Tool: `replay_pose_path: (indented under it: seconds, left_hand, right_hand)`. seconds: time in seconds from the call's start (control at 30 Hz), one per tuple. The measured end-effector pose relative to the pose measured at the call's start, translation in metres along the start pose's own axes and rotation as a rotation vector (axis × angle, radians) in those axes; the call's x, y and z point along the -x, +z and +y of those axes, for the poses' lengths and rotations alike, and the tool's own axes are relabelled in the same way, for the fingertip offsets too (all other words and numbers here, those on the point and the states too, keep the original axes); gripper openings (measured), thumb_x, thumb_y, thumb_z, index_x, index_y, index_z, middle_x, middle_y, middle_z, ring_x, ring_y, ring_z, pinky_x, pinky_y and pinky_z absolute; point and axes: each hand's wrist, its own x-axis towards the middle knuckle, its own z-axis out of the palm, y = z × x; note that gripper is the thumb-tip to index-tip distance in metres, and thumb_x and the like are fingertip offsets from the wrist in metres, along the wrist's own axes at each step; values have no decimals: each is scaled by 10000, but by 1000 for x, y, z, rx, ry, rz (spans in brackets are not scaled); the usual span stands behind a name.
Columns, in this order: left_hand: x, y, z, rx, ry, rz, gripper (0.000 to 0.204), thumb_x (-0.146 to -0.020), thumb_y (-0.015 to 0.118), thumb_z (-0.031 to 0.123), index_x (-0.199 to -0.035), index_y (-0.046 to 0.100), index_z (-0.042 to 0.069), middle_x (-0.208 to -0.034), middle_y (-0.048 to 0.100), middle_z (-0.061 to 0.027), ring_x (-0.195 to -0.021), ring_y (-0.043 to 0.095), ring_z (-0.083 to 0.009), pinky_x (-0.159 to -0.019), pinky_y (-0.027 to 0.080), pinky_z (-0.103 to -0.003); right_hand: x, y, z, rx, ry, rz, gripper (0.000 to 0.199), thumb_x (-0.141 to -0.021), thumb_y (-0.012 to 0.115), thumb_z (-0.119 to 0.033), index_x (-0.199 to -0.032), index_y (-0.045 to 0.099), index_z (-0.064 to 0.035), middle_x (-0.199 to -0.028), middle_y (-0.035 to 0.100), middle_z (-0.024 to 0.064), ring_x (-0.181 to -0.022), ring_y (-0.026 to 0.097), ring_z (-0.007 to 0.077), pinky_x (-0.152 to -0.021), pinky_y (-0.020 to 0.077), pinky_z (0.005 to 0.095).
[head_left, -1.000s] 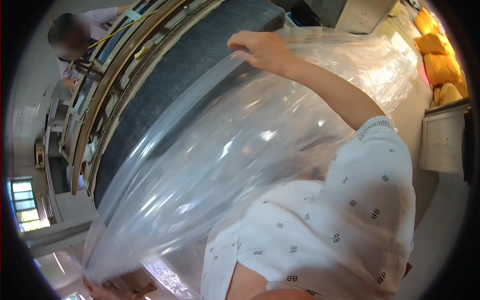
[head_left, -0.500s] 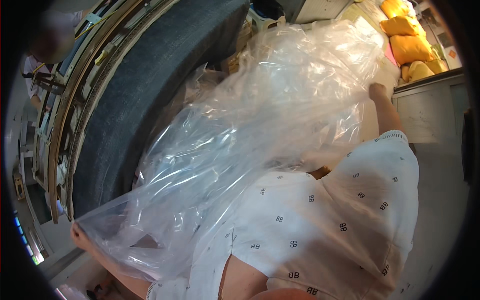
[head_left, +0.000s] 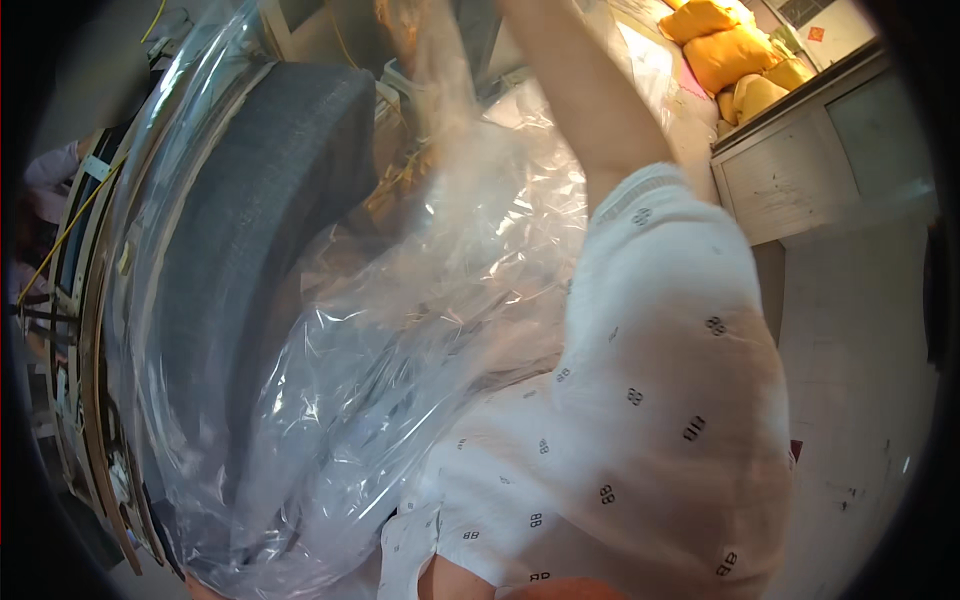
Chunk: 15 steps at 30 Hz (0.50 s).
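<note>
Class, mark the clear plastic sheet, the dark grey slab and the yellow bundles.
Clear plastic sheet (head_left: pixel 345 370): head view, crumpled middle.
Dark grey slab (head_left: pixel 255 165): head view, broad face.
Yellow bundles (head_left: pixel 730 57): head view, large middle bundle.

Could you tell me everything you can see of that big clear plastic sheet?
The clear plastic sheet looks thin, glossy and flexible, with many creases and bright glints. It lies loosely bunched in the middle, while a smoother stretch sweeps along the left side toward the top edge, in front of part of the dark grey slab, which shows through. Its lower part comes up to the person's white shirt. The raised right forearm hides some of it; whether fingers grip it is out of view.
</note>
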Motion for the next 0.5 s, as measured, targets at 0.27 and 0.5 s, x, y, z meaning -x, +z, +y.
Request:
replay_pose_path:
  seconds: [0.27, 0.5]
  left_hand:
    - [30, -15, -18, 347, -482, -484, 540, -854, 434, 453, -963, 622, -41, -965, 627, -192, -885, 575, -335, -793, 411, -395]
    - [9, -36, -18, 318, -713, -341, 575, -785, 521, 508, -949, 641, -29, -929, 627, -221, -900, 589, -318, -802, 422, -376]
  right_hand:
    - [179, 45, -9, 428, -53, -1457, 582, -869, 376, -513, -1338, 350, -169, -1427, 238, 117, -1278, 282, 340, -1011, 305, 408]
    - [192, 91, -8, 552, -324, -745, 588, -786, 577, -429, -1254, 437, -101, -1318, 378, 168, -1141, 438, 360, -910, 389, 411]
